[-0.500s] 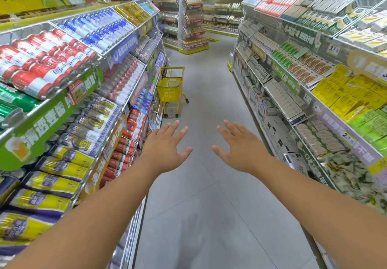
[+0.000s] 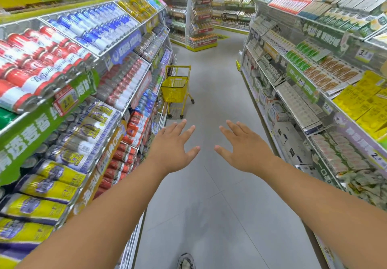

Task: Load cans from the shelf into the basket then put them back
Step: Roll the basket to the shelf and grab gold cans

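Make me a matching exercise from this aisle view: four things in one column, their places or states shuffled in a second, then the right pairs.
Things:
1. yellow basket
2. red and white cans
3. left hand
4. shoe

Places or states:
A. bottom edge of the view
B. open, holding nothing
C. on a trolley down the aisle
D. upper shelf on the left

Pairs: 1-C, 2-D, 3-B, 4-A
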Tool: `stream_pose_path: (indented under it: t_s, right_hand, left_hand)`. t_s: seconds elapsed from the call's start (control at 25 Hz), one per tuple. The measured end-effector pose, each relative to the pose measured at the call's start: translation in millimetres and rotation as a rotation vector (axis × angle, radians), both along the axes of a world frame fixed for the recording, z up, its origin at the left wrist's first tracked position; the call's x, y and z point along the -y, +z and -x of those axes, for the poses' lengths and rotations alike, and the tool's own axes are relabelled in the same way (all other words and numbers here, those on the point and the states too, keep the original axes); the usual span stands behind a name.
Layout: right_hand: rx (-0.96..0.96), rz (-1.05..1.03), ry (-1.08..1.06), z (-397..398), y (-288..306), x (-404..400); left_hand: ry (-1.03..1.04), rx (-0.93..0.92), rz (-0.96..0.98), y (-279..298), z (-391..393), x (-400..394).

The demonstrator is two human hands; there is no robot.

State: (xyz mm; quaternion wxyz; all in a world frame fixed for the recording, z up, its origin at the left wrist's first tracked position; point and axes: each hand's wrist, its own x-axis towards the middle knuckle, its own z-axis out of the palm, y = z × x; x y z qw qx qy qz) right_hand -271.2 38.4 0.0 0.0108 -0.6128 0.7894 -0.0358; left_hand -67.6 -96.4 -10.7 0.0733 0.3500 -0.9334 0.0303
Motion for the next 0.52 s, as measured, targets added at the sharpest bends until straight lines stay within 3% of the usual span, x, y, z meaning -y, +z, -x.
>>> stream_pose_path:
  t_s: [0.52]
  right_hand:
    - [0.004,-0.007,-0.055,69.8,0.0,257.7]
  left_hand:
    - [-0.001,0.018,0.011,-1.0,68.2,274.9]
